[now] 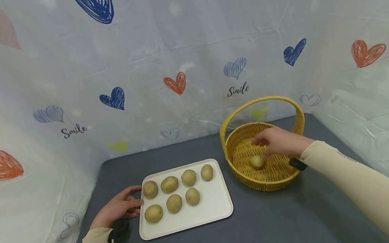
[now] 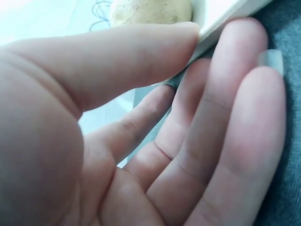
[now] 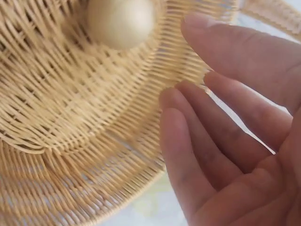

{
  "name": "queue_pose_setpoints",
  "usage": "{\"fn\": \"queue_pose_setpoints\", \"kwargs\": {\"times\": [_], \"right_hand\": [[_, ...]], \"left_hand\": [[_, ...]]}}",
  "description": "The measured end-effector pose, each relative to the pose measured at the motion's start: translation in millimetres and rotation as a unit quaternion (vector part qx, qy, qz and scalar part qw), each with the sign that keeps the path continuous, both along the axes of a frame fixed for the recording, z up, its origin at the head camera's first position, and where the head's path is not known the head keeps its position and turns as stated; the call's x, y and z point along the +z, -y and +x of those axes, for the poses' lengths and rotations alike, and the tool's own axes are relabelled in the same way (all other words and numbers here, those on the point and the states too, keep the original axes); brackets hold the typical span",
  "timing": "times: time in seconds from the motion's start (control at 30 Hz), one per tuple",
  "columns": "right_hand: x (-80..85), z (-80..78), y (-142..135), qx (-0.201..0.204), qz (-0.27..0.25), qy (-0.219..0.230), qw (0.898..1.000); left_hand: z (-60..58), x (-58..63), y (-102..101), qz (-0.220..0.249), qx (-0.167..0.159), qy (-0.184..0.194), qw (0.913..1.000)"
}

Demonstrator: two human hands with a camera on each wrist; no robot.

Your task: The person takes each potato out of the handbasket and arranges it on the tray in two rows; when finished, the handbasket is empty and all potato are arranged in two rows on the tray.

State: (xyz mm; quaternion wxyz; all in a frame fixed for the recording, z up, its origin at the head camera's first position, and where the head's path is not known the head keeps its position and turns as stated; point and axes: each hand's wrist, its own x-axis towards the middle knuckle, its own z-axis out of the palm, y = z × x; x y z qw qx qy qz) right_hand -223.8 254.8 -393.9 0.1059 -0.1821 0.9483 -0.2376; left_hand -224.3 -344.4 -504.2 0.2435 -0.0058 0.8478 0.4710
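Observation:
My left hand (image 1: 119, 206) rests against the left edge of a white tray (image 1: 214, 206), its thumb (image 2: 141, 59) touching the rim in the left wrist view. On the tray sit several potatoes (image 1: 174, 203), arranged in two rows. Over the yellow wicker basket (image 1: 242, 175) hovers my right hand (image 1: 281, 141), fingers loosely bent and holding nothing. Just below and left of it, a single potato (image 1: 257, 161) lies on the basket floor. The right wrist view shows that potato (image 3: 121, 21) apart from my fingers (image 3: 176, 141).
The basket's tall arched handle (image 1: 260, 100) rises above the right hand. A dark grey tabletop (image 1: 255, 222) lies under everything. Behind and at both sides hangs a pale curtain (image 1: 142, 57) printed with hearts.

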Motion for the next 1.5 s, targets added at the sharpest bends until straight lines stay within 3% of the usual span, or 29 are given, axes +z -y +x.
{"fn": "queue_pose_setpoints", "kwargs": {"times": [0.13, 0.37, 0.57, 0.73, 0.93, 1.23, 1.5], "right_hand": [[-8.8, -14.4, 5, 0.019, 0.02, 0.033, 0.999], [-23.8, -25.3, 5, 0.037, 0.02, 0.063, 0.997], [-29.2, -31.4, 7, 0.068, 0.019, 0.05, 0.996], [-30.1, -32.2, 6, 0.086, 0.036, 0.014, 0.996], [-33.7, -29.4, 7, 0.081, 0.02, -0.007, 0.996], [-17.3, -11.4, 13, 0.015, -0.013, -0.032, 0.999], [-7.4, 32.3, 25, -0.053, -0.064, -0.07, 0.994]], "left_hand": [[2.4, -1.8, 2, 0.003, -0.002, -0.001, 1.0], [0.6, -1.5, 1, -0.001, -0.008, -0.006, 0.9999], [0.8, -1.8, 2, 0.001, -0.009, -0.009, 0.9999], [1.4, -3.6, -1, 0.005, 0.006, -0.013, 0.9999], [2.5, -4.2, -2, 0.002, 0.014, -0.017, 0.9997], [1.6, -1.3, 2, 0.004, 0.006, -0.027, 0.9996], [1.3, -2.4, 3, 0.016, -0.005, -0.019, 0.9997]]}}
